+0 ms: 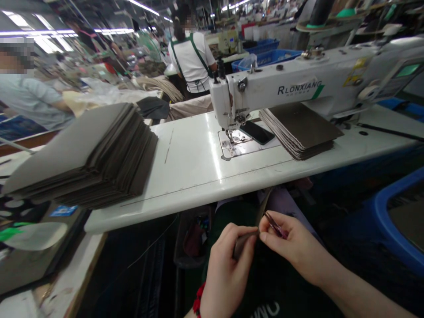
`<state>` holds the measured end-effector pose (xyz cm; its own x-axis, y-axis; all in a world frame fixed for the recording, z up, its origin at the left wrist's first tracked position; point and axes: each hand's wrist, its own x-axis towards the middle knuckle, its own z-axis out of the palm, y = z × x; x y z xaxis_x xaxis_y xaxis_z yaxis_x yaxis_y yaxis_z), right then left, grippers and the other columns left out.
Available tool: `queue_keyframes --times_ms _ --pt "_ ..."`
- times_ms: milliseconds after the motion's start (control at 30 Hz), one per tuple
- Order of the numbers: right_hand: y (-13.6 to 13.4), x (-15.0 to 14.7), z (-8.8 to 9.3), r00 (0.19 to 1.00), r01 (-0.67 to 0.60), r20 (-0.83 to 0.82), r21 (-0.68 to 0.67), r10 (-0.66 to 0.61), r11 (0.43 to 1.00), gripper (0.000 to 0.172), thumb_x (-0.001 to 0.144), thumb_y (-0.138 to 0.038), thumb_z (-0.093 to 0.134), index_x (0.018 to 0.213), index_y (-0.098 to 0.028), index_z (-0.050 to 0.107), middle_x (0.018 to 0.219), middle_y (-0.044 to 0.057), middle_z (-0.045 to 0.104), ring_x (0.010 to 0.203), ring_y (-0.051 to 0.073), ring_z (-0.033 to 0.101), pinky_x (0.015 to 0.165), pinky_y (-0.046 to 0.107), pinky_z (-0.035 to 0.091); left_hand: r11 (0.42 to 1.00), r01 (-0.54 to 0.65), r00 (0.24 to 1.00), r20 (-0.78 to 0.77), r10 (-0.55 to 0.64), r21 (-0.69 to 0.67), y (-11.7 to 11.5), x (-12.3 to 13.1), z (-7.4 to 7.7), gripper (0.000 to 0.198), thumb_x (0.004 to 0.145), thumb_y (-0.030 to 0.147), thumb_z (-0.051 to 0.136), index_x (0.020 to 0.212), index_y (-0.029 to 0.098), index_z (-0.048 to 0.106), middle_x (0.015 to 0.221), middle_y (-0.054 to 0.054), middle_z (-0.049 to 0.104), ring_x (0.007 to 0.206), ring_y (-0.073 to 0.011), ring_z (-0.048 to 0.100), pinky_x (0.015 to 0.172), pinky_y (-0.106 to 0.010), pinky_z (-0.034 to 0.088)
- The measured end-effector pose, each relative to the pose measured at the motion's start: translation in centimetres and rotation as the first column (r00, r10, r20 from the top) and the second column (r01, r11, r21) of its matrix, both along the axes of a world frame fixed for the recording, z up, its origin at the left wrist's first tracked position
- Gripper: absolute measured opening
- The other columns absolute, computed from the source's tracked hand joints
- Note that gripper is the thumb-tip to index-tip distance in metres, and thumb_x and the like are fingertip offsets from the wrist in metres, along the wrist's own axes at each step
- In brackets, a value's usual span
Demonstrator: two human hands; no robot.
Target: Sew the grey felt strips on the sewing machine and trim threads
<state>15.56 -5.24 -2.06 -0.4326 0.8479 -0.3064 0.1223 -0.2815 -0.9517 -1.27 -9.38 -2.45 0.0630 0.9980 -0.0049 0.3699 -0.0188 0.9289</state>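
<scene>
My left hand [228, 260] is closed, pinching a narrow grey-brown fabric strip [242, 244] between thumb and fingers above my lap. Close beside it, my right hand [294, 240] holds small thread snips [275, 226] with purplish handles, tucked in the fingers. The thumb and fingertip of that hand meet the strip where it leaves the left hand. Part of the strip hangs up toward the table edge, and its full length is hidden. Both hands are in front of the white sewing table [192, 159], lower than its top.
A sewing machine [265, 86] stands on the table, with a phone [256, 132] by its needle. Stacks of grey-brown fabric panels lie at left [82, 154] and right [304, 128]. A blue bin [380, 221] is at lower right. Several people work beyond.
</scene>
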Motion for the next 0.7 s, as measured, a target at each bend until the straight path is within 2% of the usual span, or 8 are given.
queue_keyframes --times_ms 133,233,300,367,400,433,567,700 --pt "0.0 0.0 -0.1 1.0 -0.018 -0.006 0.022 0.018 1.0 0.013 0.088 -0.024 0.052 0.076 -0.02 0.047 0.064 -0.007 0.036 0.059 0.009 0.032 0.054 0.023 0.028 0.985 -0.008 0.992 0.121 0.03 -0.175 0.3 0.0 0.3 0.013 0.092 0.027 0.056 0.094 0.022 0.068 0.09 -0.001 0.069 0.082 -0.0155 0.063 0.073 -0.022 0.047" --pt "-0.3 0.1 -0.4 0.989 -0.048 0.15 0.208 0.017 0.977 0.012 0.088 -0.021 0.049 0.077 -0.02 0.047 0.065 -0.006 0.038 0.059 0.01 0.036 0.054 0.024 0.028 0.975 -0.016 0.985 0.162 0.053 -0.221 0.6 0.1 0.3 0.012 0.09 0.027 0.058 0.093 0.021 0.068 0.091 -0.001 0.07 0.084 -0.0166 0.064 0.076 -0.022 0.047" --pt "-0.5 0.3 -0.8 0.953 -0.123 0.301 0.464 -0.025 0.877 0.011 0.085 -0.016 0.05 0.076 -0.02 0.048 0.065 -0.005 0.042 0.06 0.011 0.04 0.056 0.026 0.027 0.975 -0.03 0.983 0.171 0.069 -0.218 0.8 0.0 0.2 0.012 0.089 0.027 0.059 0.093 0.02 0.069 0.092 -0.002 0.071 0.085 -0.0175 0.065 0.077 -0.023 0.047" --pt "-0.6 0.5 -1.2 0.917 -0.218 0.389 0.669 -0.085 0.71 0.01 0.082 -0.012 0.05 0.075 -0.019 0.049 0.068 -0.003 0.048 0.063 0.012 0.044 0.059 0.029 0.027 0.974 -0.04 0.978 0.192 0.084 -0.224 1.0 0.0 0.0 0.013 0.089 0.027 0.059 0.094 0.02 0.068 0.092 -0.003 0.071 0.085 -0.0182 0.065 0.077 -0.024 0.047" --pt "-0.5 0.6 -1.4 0.908 -0.247 0.407 0.712 -0.1 0.658 0.009 0.082 -0.012 0.05 0.076 -0.019 0.051 0.069 -0.002 0.05 0.065 0.013 0.045 0.06 0.029 0.027 0.972 -0.042 0.974 0.205 0.091 -0.232 1.1 0.1 -0.1 0.013 0.089 0.027 0.059 0.094 0.019 0.068 0.091 -0.003 0.071 0.085 -0.0184 0.065 0.076 -0.024 0.047" --pt "-0.5 0.6 -1.5 0.905 -0.253 0.413 0.713 -0.1 0.654 0.008 0.083 -0.012 0.051 0.078 -0.019 0.051 0.07 -0.002 0.051 0.066 0.013 0.046 0.06 0.029 0.027 0.97 -0.044 0.971 0.218 0.098 -0.238 1.2 0.1 -0.2 0.013 0.089 0.027 0.059 0.094 0.019 0.068 0.091 -0.003 0.071 0.084 -0.0183 0.065 0.075 -0.024 0.047" --pt "-0.1 0.3 -1.3 0.944 -0.113 0.328 0.444 -0.044 0.889 0.008 0.09 -0.022 0.05 0.082 -0.021 0.051 0.067 -0.005 0.046 0.061 0.01 0.045 0.056 0.024 0.031 0.969 -0.07 0.967 0.221 0.124 -0.238 1.2 0.4 -0.5 0.012 0.09 0.029 0.059 0.094 0.02 0.066 0.091 -0.002 0.07 0.085 -0.0175 0.063 0.076 -0.023 0.046" --pt "0.1 0.2 -0.8 0.98 -0.032 0.196 0.229 -0.014 0.973 0.013 0.093 -0.03 0.049 0.083 -0.022 0.051 0.068 -0.006 0.043 0.062 0.01 0.044 0.056 0.021 0.034 0.968 -0.099 0.97 0.196 0.146 -0.23 1.0 0.4 -0.5 0.012 0.089 0.029 0.06 0.093 0.02 0.067 0.09 -0.002 0.069 0.085 -0.0172 0.062 0.075 -0.022 0.045"
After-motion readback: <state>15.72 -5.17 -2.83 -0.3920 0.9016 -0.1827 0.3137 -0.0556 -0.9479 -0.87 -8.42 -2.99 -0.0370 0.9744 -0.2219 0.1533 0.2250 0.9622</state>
